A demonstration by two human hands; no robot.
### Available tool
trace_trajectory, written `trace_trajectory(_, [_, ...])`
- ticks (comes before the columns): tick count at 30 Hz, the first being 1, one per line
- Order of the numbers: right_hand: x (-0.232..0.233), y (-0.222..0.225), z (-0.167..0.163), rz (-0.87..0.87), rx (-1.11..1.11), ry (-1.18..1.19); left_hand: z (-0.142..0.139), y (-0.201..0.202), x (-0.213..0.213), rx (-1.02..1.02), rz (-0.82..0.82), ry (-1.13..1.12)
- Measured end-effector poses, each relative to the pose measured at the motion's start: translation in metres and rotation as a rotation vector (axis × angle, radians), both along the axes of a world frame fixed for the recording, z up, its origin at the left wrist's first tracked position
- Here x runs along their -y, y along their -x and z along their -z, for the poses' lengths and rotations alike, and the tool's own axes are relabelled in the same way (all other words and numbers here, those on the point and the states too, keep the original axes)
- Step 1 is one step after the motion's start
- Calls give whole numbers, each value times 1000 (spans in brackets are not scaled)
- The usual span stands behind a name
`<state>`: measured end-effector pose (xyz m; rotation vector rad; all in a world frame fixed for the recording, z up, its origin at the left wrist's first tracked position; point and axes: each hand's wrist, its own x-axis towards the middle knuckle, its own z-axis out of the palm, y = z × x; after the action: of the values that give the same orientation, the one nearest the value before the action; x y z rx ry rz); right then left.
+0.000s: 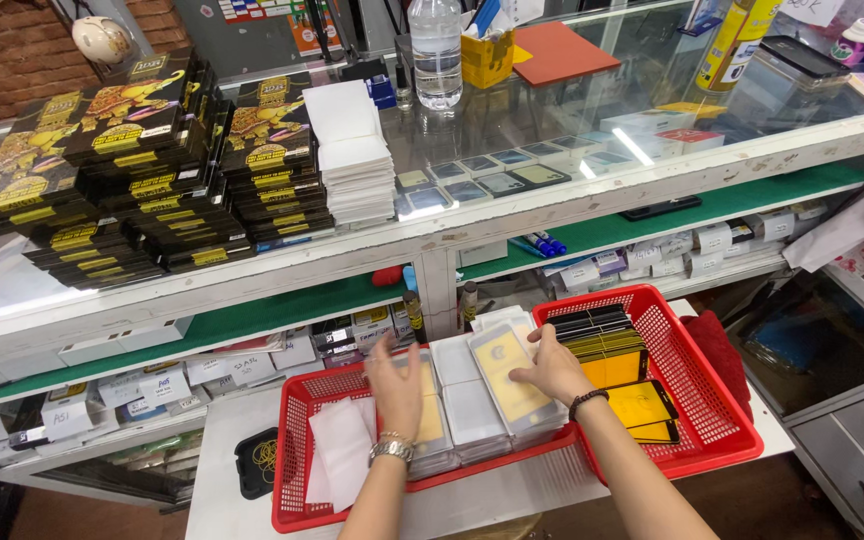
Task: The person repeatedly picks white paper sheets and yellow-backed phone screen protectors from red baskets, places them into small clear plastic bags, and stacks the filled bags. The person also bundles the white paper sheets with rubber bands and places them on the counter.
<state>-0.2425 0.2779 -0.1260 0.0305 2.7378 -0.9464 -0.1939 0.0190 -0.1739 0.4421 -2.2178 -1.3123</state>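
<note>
On the glass counter at the far left sit stacks of black and yellow boxes [122, 170], with a pile of white sleeves [352, 150] just beside them. Below, on my white bench [227, 480], a small black tray of rubber bands [257, 462] lies beside the left red basket [297, 470]. Loose white sleeves [340, 450] lie in that basket. My left hand [394, 390], watch on the wrist, rests flat on a stack of clear packets with yellow inserts [432, 420], fingers spread and gripping nothing. Next come white packets [467, 405], standing in rows across both baskets. My right hand [552, 368] presses on the yellow-backed packet [512, 385], fingers stretched out flat, not closed around it. The right red basket [722, 420] holds black-framed yellow screen protectors [617, 360].
</note>
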Motion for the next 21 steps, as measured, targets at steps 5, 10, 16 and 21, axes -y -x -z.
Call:
trace_trajectory(5, [-9, 4, 6, -127, 129, 790, -40, 32, -72, 220, 108, -203])
trace_trajectory(10, [-6, -28, -1, -46, 208, 951, -54, 57, -77, 123, 612, -1134])
trace_trajectory(16, [-6, -32, -12, -40, 191, 1012, -63, 58, -102, 42, 616, -923])
trace_trajectory(21, [-27, -6, -31, -28, -225, 793, -68, 32, -111, 155, 748, -718])
